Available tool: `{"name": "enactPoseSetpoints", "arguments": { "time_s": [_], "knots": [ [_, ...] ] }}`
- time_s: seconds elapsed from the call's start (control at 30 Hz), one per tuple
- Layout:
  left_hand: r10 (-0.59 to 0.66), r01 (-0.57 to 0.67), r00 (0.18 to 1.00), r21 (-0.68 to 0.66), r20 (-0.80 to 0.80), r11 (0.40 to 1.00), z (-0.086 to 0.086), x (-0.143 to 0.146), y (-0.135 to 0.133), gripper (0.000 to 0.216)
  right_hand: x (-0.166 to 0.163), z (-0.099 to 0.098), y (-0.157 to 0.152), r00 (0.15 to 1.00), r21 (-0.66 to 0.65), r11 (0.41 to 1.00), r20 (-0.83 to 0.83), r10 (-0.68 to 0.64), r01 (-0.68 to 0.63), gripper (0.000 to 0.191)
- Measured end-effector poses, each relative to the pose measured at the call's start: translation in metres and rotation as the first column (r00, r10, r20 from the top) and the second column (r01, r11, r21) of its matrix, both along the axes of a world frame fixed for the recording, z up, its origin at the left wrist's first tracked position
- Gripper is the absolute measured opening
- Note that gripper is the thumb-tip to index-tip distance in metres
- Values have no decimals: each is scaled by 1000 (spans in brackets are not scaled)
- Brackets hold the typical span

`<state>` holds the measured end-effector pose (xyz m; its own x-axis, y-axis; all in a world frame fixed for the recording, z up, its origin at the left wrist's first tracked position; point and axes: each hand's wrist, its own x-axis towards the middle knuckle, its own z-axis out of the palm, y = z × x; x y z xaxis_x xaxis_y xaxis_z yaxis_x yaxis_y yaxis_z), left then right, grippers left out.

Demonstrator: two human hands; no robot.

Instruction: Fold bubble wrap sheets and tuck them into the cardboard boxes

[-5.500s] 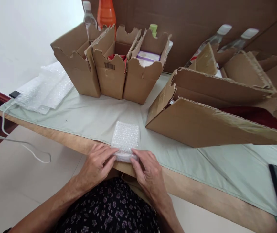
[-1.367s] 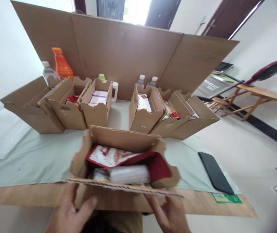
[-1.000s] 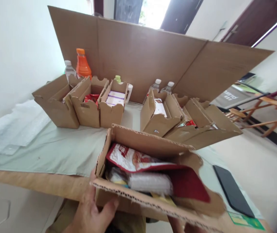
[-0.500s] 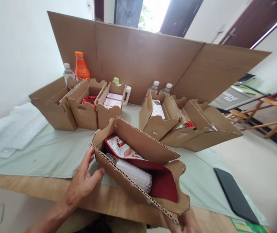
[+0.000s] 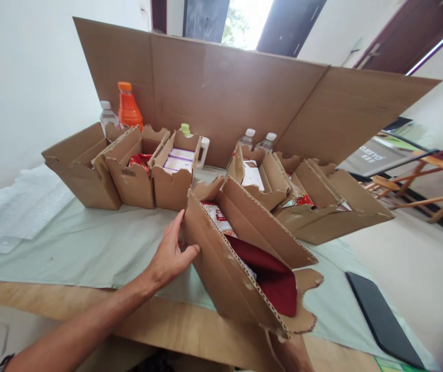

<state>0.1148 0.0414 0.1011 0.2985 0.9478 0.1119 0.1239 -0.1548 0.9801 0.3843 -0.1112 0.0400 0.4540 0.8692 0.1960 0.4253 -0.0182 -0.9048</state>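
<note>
Cardboard box [image 5: 240,263], open top, long and narrow, sits tilted over the near edge of the table [image 5: 89,302], on the pale cloth [image 5: 89,243]. It lies btwn the near edge and the back rows, far end just beside the right row of boxes [image 5: 322,206].

Left hand [image 5: 169,256]: fingers spread, palm flat vs. the box's left end, thumb at the lower corner. Pressing, not pinching. Right hand [image 5: 293,354]: only a bit shows under the near right corner of the box; looks to prop it from below, but grip can't be told.

Inside: red pouch [image 5: 271,276] w/ a printed packet [image 5: 217,217] at the far end. Bubble-wrapped item mostly hidden by the wall.

Judgement on handling: box is skewed and its torn edges are soft, so push low at the corner, not at the flap. Keep the underside propped so contents don't slide toward the near end. Watch the far end vs. the neighbouring boxes; it could snag a flap.

Around: left row of boxes [image 5: 128,175], bottles [image 5: 128,108] behind, cardboard screen [image 5: 221,93], bubble wrap [image 5: 15,206] far left, dark phone [image 5: 384,320] at right.
</note>
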Motion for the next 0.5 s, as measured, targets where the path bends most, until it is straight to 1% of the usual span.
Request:
{"name": "enactPoseSetpoints", "arguments": {
  "time_s": [0.1,0.2,0.3,0.37,0.43,0.5],
  "knots": [
    [-15,15,1000,29,1,999,2,4,22,93,-7,-6,-6,998,21,999,-50,-36,37,43],
    [-26,25,999,40,20,999,1,5,33,92,-22,-5,-1,991,62,997,-128,-36,45,47],
    [-63,61,997,51,39,997,-1,9,31,88,-39,5,11,980,82,996,-196,37,-22,52],
    [-119,115,991,70,60,991,-1,13,26,83,-49,12,16,971,85,995,-230,66,-47,48],
    [-166,158,982,95,91,983,0,17,20,77,-57,14,16,963,85,995,-258,74,-54,45],
    [-182,168,973,105,142,980,-1,18,17,74,-63,12,15,960,89,995,-268,77,-55,46]
  ]
}}
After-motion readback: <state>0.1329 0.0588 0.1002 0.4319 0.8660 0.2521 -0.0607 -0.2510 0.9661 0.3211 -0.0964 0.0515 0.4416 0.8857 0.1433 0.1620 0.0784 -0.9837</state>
